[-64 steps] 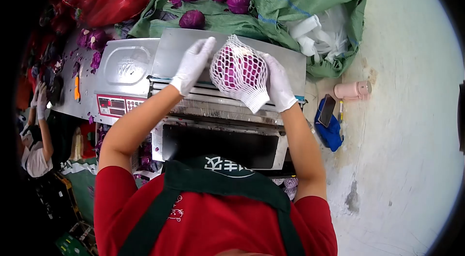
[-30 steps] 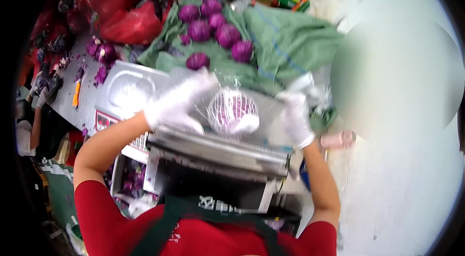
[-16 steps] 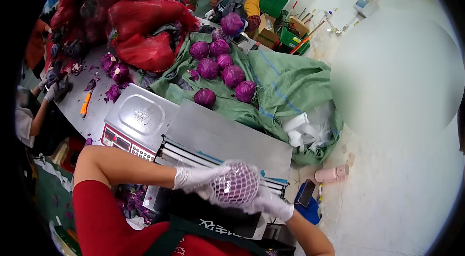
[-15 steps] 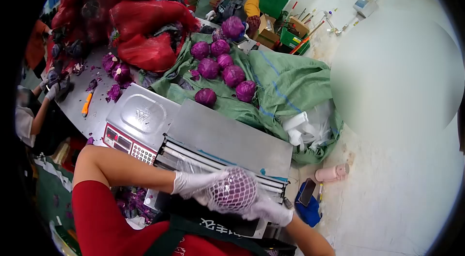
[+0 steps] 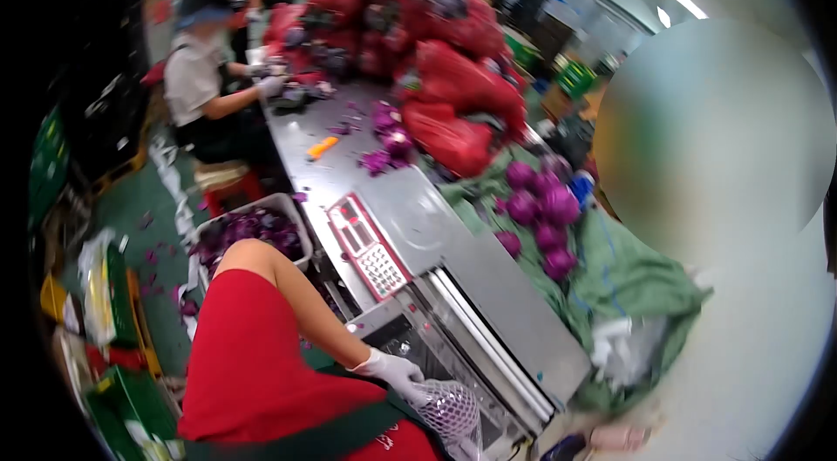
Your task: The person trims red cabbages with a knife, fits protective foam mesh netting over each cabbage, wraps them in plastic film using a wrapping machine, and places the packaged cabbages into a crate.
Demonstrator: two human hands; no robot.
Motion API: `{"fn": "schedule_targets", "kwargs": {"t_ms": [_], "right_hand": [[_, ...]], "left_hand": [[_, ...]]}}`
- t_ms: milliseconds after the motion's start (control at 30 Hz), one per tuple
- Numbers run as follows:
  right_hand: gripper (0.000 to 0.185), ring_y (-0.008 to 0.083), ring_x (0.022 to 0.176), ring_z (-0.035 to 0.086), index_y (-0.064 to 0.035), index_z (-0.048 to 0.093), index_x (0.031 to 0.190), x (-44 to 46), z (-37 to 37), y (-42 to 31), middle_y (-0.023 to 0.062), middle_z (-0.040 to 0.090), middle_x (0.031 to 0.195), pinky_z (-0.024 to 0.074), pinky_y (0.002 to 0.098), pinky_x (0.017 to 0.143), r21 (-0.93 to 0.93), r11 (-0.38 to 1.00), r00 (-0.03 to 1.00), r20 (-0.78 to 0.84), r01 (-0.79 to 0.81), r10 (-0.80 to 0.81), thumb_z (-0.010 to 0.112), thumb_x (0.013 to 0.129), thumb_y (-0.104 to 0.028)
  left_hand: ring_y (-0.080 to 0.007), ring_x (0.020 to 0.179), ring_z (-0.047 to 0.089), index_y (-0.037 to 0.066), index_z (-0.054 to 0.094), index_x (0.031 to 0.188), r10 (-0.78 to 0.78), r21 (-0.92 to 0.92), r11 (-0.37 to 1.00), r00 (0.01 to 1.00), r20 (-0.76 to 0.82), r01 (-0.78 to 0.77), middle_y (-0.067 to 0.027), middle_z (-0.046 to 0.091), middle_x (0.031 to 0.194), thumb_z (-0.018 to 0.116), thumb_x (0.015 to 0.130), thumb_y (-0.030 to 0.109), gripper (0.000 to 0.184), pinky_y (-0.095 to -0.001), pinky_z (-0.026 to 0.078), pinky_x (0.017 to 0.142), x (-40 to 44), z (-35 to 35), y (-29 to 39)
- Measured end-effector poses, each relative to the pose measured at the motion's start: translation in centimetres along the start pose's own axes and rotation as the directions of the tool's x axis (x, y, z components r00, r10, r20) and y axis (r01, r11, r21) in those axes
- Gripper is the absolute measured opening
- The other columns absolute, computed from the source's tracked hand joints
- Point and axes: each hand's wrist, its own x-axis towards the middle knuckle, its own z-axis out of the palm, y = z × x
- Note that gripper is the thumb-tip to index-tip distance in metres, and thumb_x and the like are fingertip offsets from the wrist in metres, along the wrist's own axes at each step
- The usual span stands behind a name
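My left hand, in a white glove, is closed on the near side of a purple cabbage. The cabbage sits in a white foam net, low in the view in front of my red and green clothing. Of my right hand, at most a pale sliver shows under the cabbage at the bottom edge; its fingers cannot be made out. Just beyond the cabbage is the wrapping machine with its long white rollers. A scale with a red-framed keypad adjoins it.
Bare purple cabbages lie on a green sack. Red net bags are piled at the back. An orange-handled knife lies on the metal table. A co-worker sits at left, near a bin of purple leaves.
The view has swung left, so the co-worker and leaf bin now show fully. The netted cabbage is lower in view, away from the rollers, still in my left hand. My right hand has nearly left the view.
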Motion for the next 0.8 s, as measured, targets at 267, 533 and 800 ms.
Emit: {"fn": "schedule_targets", "kwargs": {"t_ms": [267, 533, 800], "right_hand": [[0.059, 0.0273, 0.121, 0.049, -0.0009, 0.031, 0.14, 2.1, 4.2, -0.3, 0.013, 0.049, 0.131, 0.0395, 0.0368, 0.105, -0.169, 0.946, 0.953, -0.077, 0.277, -0.293, 0.052, 0.087, -0.013], [0.06, 0.0295, 0.12, 0.049, -0.0017, 0.029, 0.141, 0.8, 4.3, 0.6, 0.0133, 0.049, 0.128, 0.0402, 0.0392, 0.104, -0.173, 0.914, 0.921, -0.069, 0.367, -0.383, 0.052, 0.087, -0.017], [0.062, 0.0317, 0.118, 0.049, -0.0025, 0.027, 0.142, -0.7, 4.8, 1.7, 0.0136, 0.05, 0.125, 0.0409, 0.0416, 0.103, -0.159, 0.896, 0.899, -0.076, 0.415, -0.431, 0.052, 0.088, -0.02]], "left_hand": [[-0.0133, 0.072, 0.06, 0.005, 0.064, 0.093, 0.25, -0.059, 0.948, 0.847, -0.47, -0.313, -0.0036, 0.063, 0.08, 0.046, 0.1, 0.032, 0.033, -0.0287, 0.048, 0.069, -3.4, 1.2, -3.7], [-0.0063, 0.054, 0.038, 0.011, 0.06, 0.08, -0.246, -0.707, 0.664, 0.823, -0.512, -0.241, 0.0066, 0.045, 0.063, 0.048, 0.097, 0.036, 0.033, -0.0231, 0.032, 0.048, -1.5, 3.0, -0.8], [-0.0124, 0.084, 0.058, 0.006, 0.069, 0.1, -0.096, 0.063, 0.993, 0.988, -0.124, 0.104, -0.0001, 0.065, 0.084, 0.06, 0.089, 0.023, 0.023, -0.0309, 0.047, 0.076, 2.9, 8.4, -14.7]]}}
